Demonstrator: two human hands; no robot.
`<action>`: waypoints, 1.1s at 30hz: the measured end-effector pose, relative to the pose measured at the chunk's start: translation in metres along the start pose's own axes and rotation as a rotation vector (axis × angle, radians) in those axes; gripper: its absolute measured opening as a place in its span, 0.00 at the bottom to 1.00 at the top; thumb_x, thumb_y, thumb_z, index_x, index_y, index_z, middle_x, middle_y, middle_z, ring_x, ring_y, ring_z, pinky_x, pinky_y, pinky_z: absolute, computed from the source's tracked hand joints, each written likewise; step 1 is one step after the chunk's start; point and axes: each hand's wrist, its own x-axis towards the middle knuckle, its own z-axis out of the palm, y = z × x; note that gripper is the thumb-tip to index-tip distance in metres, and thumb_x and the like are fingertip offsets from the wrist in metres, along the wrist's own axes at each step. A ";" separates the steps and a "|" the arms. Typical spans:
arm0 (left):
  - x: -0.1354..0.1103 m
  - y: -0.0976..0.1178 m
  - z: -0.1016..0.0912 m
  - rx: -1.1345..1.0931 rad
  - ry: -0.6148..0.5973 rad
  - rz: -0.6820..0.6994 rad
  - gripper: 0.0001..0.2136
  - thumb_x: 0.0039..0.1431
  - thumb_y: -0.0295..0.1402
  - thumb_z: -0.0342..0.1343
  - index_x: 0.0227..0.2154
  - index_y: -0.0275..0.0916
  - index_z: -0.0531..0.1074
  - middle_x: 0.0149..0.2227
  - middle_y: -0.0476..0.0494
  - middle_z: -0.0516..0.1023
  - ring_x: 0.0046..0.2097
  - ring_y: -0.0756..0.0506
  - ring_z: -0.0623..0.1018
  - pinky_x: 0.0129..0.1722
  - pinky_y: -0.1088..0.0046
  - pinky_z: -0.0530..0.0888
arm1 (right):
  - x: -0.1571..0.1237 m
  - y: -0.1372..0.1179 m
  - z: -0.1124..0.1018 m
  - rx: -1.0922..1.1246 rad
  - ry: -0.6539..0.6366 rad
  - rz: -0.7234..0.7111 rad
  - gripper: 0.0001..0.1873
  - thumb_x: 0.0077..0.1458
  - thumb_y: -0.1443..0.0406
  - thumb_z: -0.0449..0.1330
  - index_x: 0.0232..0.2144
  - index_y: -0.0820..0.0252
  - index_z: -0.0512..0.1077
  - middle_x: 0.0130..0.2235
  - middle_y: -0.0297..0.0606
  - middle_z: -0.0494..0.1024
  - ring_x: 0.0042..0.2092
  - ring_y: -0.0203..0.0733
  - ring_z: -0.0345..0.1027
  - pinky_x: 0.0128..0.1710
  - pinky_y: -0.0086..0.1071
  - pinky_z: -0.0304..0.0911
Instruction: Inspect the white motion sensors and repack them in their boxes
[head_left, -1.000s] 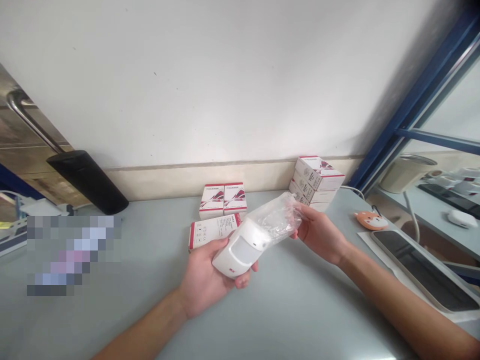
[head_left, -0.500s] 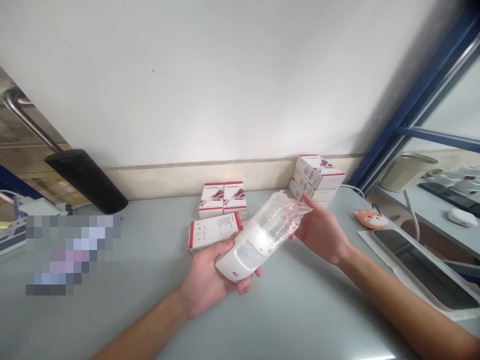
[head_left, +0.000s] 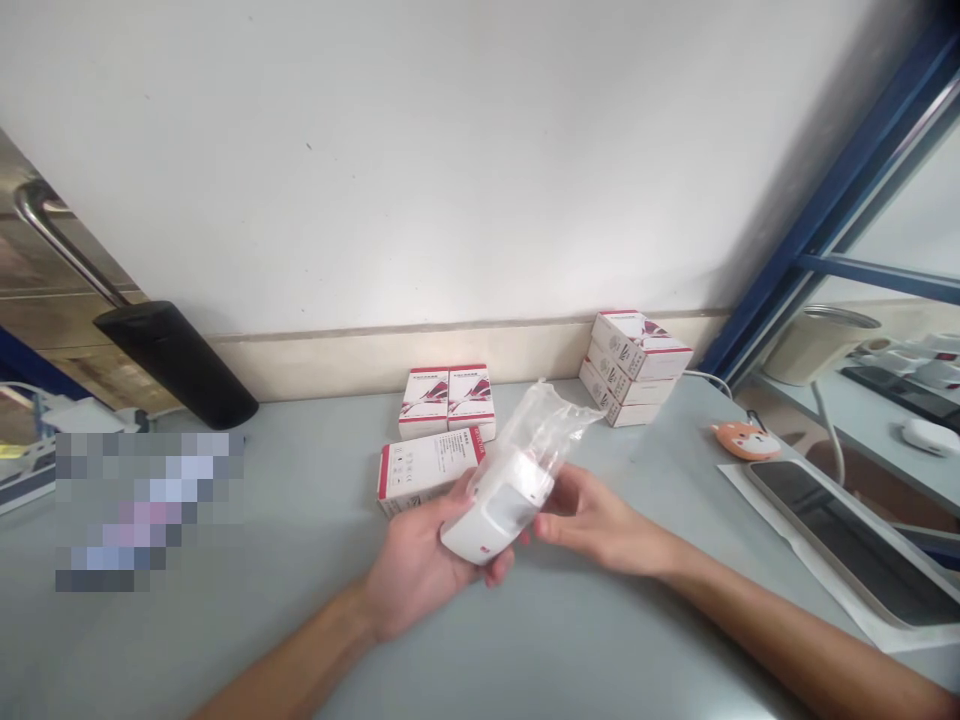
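My left hand (head_left: 420, 565) is wrapped around a white motion detector (head_left: 491, 515) with a grey window and a small red mark. A clear plastic bag (head_left: 544, 425) covers its upper part and sticks out loosely past its far end. Against the detector's right side is my right hand (head_left: 600, 525), with its thumb in front and its fingers curled partly out of sight behind the device and bag. Just beyond my left hand lies a white and red box (head_left: 427, 468) with printed text.
Two similar upright boxes (head_left: 447, 402) stand near the wall, and a stack of boxes (head_left: 636, 368) is at the right. A phone (head_left: 855, 540) lies on white paper beside an orange animal-shaped case (head_left: 744, 440). A black cylindrical object (head_left: 180, 362) leans at the left.
My right hand has moved from the bag's far end down and left to the detector's side, its fingers curling in. The bag's end now stands free, and the detector is slightly more upright.
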 end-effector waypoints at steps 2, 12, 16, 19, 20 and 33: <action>-0.001 -0.002 -0.001 -0.007 -0.045 -0.020 0.22 0.69 0.37 0.52 0.63 0.37 0.67 0.49 0.33 0.78 0.42 0.39 0.79 0.42 0.62 0.70 | -0.001 0.000 0.002 -0.038 0.051 0.023 0.25 0.60 0.48 0.69 0.47 0.61 0.75 0.36 0.40 0.83 0.42 0.47 0.76 0.50 0.43 0.68; -0.010 0.001 0.016 0.540 0.015 0.148 0.34 0.68 0.37 0.62 0.71 0.54 0.52 0.72 0.41 0.61 0.73 0.37 0.60 0.72 0.54 0.54 | -0.009 -0.004 -0.008 -0.545 0.339 -0.205 0.19 0.52 0.55 0.75 0.43 0.54 0.77 0.43 0.39 0.80 0.44 0.50 0.72 0.44 0.39 0.68; -0.007 -0.006 0.017 0.698 0.185 0.211 0.27 0.69 0.42 0.61 0.67 0.50 0.61 0.69 0.41 0.66 0.70 0.36 0.65 0.69 0.58 0.62 | -0.004 -0.003 -0.003 -0.506 0.223 -0.155 0.16 0.57 0.55 0.72 0.45 0.53 0.77 0.44 0.38 0.80 0.45 0.48 0.72 0.45 0.38 0.68; -0.002 -0.010 0.009 0.789 0.256 0.239 0.25 0.67 0.43 0.63 0.63 0.48 0.67 0.64 0.41 0.73 0.67 0.35 0.68 0.65 0.59 0.67 | -0.003 -0.004 -0.003 -0.494 0.146 -0.095 0.19 0.59 0.55 0.71 0.50 0.52 0.76 0.49 0.38 0.80 0.50 0.51 0.72 0.51 0.40 0.67; 0.000 -0.010 0.006 0.825 0.271 0.240 0.24 0.66 0.43 0.64 0.62 0.48 0.68 0.62 0.41 0.75 0.67 0.34 0.69 0.64 0.59 0.68 | -0.004 -0.004 -0.004 -0.491 0.151 -0.086 0.22 0.58 0.54 0.72 0.52 0.51 0.75 0.49 0.38 0.81 0.51 0.51 0.72 0.52 0.41 0.67; -0.002 -0.006 0.005 0.799 0.260 0.264 0.30 0.63 0.40 0.67 0.66 0.47 0.65 0.67 0.38 0.71 0.68 0.34 0.70 0.67 0.55 0.67 | -0.001 -0.006 -0.017 -0.713 0.087 -0.143 0.18 0.62 0.48 0.65 0.44 0.54 0.79 0.45 0.42 0.78 0.44 0.48 0.70 0.47 0.41 0.69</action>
